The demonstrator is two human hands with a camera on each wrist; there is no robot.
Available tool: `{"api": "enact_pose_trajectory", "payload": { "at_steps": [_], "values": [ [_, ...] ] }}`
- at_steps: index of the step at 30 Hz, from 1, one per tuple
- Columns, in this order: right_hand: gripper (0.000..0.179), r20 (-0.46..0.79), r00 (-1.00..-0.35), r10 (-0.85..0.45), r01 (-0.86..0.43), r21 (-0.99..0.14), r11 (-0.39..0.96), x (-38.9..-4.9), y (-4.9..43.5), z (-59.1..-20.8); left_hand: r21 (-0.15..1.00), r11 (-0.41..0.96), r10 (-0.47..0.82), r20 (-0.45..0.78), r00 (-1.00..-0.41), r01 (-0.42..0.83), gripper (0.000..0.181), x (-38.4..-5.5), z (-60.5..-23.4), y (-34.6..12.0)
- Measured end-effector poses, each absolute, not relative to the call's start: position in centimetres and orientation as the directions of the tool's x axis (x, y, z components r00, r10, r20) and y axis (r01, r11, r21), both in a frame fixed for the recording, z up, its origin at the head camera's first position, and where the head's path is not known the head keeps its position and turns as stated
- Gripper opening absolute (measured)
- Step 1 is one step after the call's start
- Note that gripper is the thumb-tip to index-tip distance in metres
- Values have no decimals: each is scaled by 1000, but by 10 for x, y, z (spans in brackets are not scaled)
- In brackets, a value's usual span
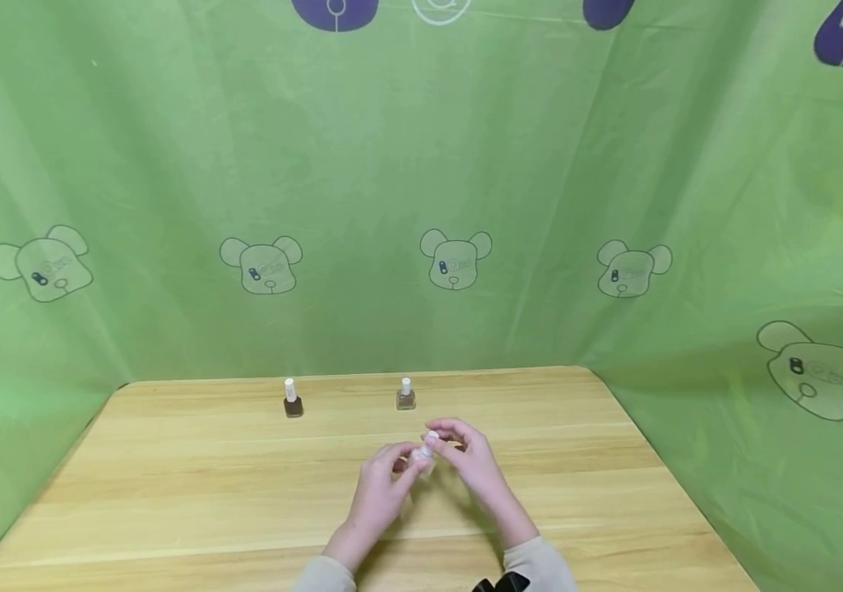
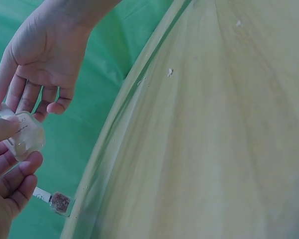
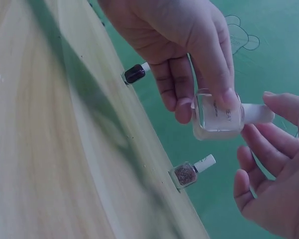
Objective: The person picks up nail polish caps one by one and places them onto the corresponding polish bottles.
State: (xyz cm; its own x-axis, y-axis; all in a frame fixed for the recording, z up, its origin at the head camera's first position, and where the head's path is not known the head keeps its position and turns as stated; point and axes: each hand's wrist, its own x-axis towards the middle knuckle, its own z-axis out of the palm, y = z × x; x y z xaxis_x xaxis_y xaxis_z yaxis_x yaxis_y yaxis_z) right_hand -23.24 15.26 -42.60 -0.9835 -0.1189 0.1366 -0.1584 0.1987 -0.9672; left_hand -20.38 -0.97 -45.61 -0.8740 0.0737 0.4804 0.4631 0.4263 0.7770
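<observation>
A clear nail polish bottle [image 3: 219,119] with pale contents and a white cap [image 3: 257,113] is held up over the table. My left hand [image 1: 380,487] grips its glass body between thumb and fingers. From the other side my right hand [image 1: 479,467] pinches the white cap with thumb and forefinger, its other fingers loosely bent. In the left wrist view, the left thumb lies across the front of the bottle [image 2: 27,137], covering part of it. The cap is partly hidden behind fingers in the head view.
A dark nail polish bottle [image 1: 293,404] with a white cap stands at the table's back left. Another, of brownish glitter polish [image 1: 405,400], stands beyond the hands near the back edge. A green printed curtain [image 1: 362,164] hangs around the wooden table [image 1: 169,493].
</observation>
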Motion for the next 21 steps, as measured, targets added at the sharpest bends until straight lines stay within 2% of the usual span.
{"api": "enact_pose_trajectory", "payload": {
  "at_steps": [10,21],
  "values": [
    [47,108,-952,-286,-146,-983,115,-233,161,-422,768,430,68,498,-865,475,32,-205,-456,-9],
    [38,112,-952,-285,-150,-982,117,-234,163,-424,786,411,87,471,-878,462,33,-203,-457,-9]
  ]
}}
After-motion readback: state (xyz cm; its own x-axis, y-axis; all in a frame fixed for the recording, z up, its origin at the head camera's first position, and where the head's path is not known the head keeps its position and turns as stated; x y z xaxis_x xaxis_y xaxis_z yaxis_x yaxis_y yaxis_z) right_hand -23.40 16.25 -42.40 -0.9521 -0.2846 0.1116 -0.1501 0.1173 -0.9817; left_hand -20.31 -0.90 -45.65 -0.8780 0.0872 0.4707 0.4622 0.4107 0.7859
